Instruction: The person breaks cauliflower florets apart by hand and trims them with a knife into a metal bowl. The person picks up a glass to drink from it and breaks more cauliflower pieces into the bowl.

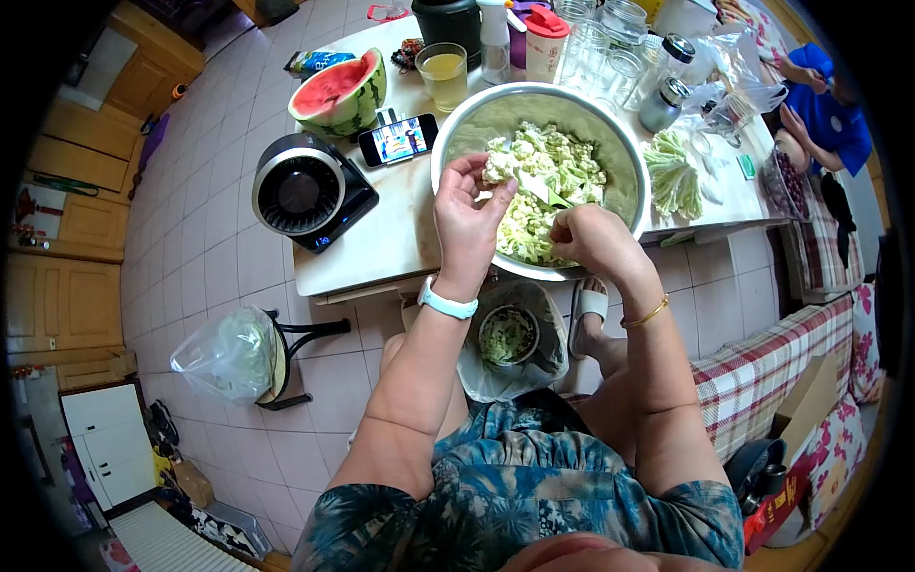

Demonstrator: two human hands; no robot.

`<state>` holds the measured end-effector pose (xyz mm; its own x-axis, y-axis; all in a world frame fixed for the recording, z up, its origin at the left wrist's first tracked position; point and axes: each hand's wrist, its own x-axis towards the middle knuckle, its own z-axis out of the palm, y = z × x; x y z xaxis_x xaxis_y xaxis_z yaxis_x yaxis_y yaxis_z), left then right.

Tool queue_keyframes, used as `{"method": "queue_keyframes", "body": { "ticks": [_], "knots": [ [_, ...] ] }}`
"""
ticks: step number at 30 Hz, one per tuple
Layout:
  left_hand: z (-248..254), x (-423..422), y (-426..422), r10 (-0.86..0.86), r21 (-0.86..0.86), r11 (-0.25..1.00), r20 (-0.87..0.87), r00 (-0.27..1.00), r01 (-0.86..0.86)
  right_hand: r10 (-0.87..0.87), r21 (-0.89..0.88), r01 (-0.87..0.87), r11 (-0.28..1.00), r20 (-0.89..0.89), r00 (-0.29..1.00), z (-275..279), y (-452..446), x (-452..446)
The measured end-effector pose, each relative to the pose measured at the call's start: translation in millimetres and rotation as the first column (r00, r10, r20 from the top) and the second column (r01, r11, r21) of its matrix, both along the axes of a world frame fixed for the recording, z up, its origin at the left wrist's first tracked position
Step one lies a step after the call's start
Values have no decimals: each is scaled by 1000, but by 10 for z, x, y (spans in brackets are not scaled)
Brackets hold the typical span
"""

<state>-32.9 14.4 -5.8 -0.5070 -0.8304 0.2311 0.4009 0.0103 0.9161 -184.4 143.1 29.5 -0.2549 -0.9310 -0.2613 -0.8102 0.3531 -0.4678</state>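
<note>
A large steel bowl on the table holds many cut cauliflower florets. Over its left side, my left hand is closed on a cauliflower piece, thumb and fingers pinching it. My right hand, above the bowl's front right, is wrapped round a small knife with a pale blade and a bit of green near the grip. The blade points left, close to the piece in my left hand; whether it touches cannot be made out. Below the table edge, between my legs, a lined bin contains green and white trimmings.
Left of the bowl are a phone, a black round appliance, a cut watermelon and a glass of yellowish drink. Cauliflower leaves, jars and a red-lidded cup stand right and behind. Another person sits at right.
</note>
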Motion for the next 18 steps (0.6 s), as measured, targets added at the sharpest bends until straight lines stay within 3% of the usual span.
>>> {"method": "queue_keyframes", "body": {
  "ticks": [1,4,5,8,10,13,16,18],
  "knots": [
    [-25,0,-13,-16,-7,1000,18,1000,16,1,0,-1,1000,-1,1000,18,10,1],
    [-3,14,-2,-57,-43,997,27,998,58,-109,-267,110,957,19,994,109,13,-3],
    [-2,9,15,-62,-42,997,29,998,64,-122,-316,187,930,214,969,140,-35,-32],
    [12,22,58,-96,-135,985,91,991,108,-133,-323,247,914,336,932,200,-67,31],
    [30,41,81,-103,-166,978,139,985,126,33,-482,342,806,614,788,42,-119,42],
    [-25,29,79,-112,-200,969,158,981,143,43,-495,379,782,650,759,-120,-155,31],
    [-44,16,64,-166,-154,972,88,982,178,34,-453,466,760,745,667,-62,-135,85],
    [-46,8,59,-230,-91,970,-19,973,227,24,-478,478,737,725,688,-115,-159,119]
  ]
}}
